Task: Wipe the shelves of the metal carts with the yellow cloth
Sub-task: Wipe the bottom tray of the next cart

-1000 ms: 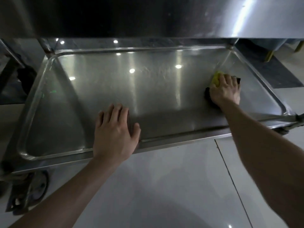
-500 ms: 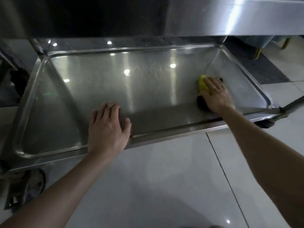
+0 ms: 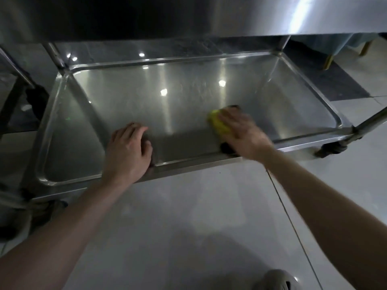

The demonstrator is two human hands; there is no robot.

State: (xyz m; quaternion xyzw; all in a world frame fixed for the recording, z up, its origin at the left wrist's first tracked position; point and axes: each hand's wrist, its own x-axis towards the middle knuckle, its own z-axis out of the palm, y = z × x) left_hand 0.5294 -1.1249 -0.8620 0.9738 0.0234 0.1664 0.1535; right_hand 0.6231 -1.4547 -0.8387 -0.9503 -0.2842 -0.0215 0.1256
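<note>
The metal cart's bottom shelf [image 3: 188,95] is a shallow steel tray with a raised rim, lying low above the floor. My right hand [image 3: 243,132] lies flat on the yellow cloth [image 3: 219,124] and presses it onto the shelf near the front rim, right of centre; the hand is blurred by motion. A dark part of the cloth shows under the wrist. My left hand [image 3: 128,149] rests on the shelf's front rim, its fingers bent over onto the tray floor.
The cart's upper shelf [image 3: 209,15] overhangs the top of the view. A corner post [image 3: 368,122] and a caster [image 3: 330,148] stand at the right. A second cart's frame [image 3: 16,97] is at the left. Pale tiled floor [image 3: 188,227] lies in front, a shoe tip [image 3: 276,279] at the bottom.
My right hand has slid the yellow cloth leftward and toward the front rim. My left hand stayed on the front rim and its fingers bent a little.
</note>
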